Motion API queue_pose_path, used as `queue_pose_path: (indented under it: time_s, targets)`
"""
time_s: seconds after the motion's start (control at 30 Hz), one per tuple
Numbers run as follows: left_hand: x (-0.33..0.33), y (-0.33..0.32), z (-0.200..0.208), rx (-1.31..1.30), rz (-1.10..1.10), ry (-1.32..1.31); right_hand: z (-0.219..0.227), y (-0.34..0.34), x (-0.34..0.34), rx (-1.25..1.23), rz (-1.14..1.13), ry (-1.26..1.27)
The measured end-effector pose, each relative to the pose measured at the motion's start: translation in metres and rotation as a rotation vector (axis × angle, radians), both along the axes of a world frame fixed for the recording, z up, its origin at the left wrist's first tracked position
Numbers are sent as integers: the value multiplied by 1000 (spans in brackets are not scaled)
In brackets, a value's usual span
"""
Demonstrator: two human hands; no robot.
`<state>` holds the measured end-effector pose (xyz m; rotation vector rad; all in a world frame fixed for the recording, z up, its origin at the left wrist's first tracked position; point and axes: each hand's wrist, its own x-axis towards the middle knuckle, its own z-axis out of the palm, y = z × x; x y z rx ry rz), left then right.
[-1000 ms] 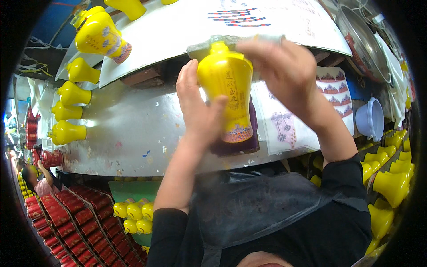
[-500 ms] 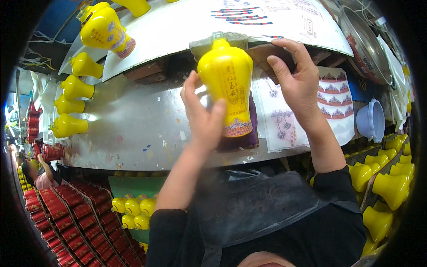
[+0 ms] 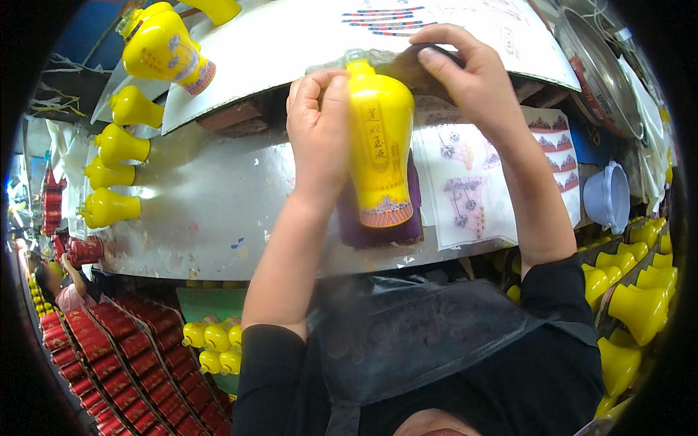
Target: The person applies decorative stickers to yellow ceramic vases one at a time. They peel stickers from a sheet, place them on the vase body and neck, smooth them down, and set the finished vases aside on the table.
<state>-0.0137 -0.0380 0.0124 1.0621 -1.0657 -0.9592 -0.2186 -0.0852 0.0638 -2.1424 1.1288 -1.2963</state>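
Note:
A glossy yellow bottle [image 3: 382,138] with dark writing down its front and a patterned band round its base lies on a purple pad [image 3: 356,231], clear glass mouth pointing away from me. My left hand [image 3: 318,123] is closed at the bottle's left shoulder, thumb and fingers bent together. Whatever sits between those fingertips, if anything, is too small to make out. Beyond the bottle's right shoulder, my right hand [image 3: 469,76] grips a dark, thin, flat piece [image 3: 445,56] between thumb and fingers. A greyish block or cloth [image 3: 389,62] lies behind the bottle's neck.
Printed decal sheets [image 3: 462,196] lie right of the pad. Striped strips [image 3: 385,22] rest on a raised white board [image 3: 269,58]. Several yellow bottles [image 3: 116,207] line the table's left; a decorated one [image 3: 163,51] lies behind. A pale blue bucket [image 3: 607,196] stands right.
My left hand has moved up along the bottle toward its neck and its fingers have closed. The right hand has moved away from me and picked up the dark flat piece.

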Motion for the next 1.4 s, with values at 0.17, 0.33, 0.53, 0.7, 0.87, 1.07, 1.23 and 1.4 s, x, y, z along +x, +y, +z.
queue_pose_path:
  time_s: [0.17, 0.33, 0.53, 0.7, 0.87, 1.07, 1.23, 1.4]
  targets:
    - [-1, 7, -4, -87, 15, -276, 3, 25, 5, 355, 134, -65]
    - [0, 10, -1, -83, -3, -242, -3, 35, 23, -102, 122, 351]
    - [-1, 9, 1, -75, -12, -216, -5, 34, 15, -53, 155, 394]
    - [2, 9, 0, -96, -2, -296, -9, 35, 11, -128, 241, 359]
    - [7, 7, -13, -63, -88, -120, -14, 37, -1, 194, 287, 284]
    - [9, 52, -32, -120, 94, -722, -43, 58, 3, 448, 80, 78]
    - [7, 91, -41, 118, -189, -157, -63, 84, 0, 717, 176, -87]
    - [17, 92, -47, 96, -253, -59, -73, 84, -3, 729, 186, -125]
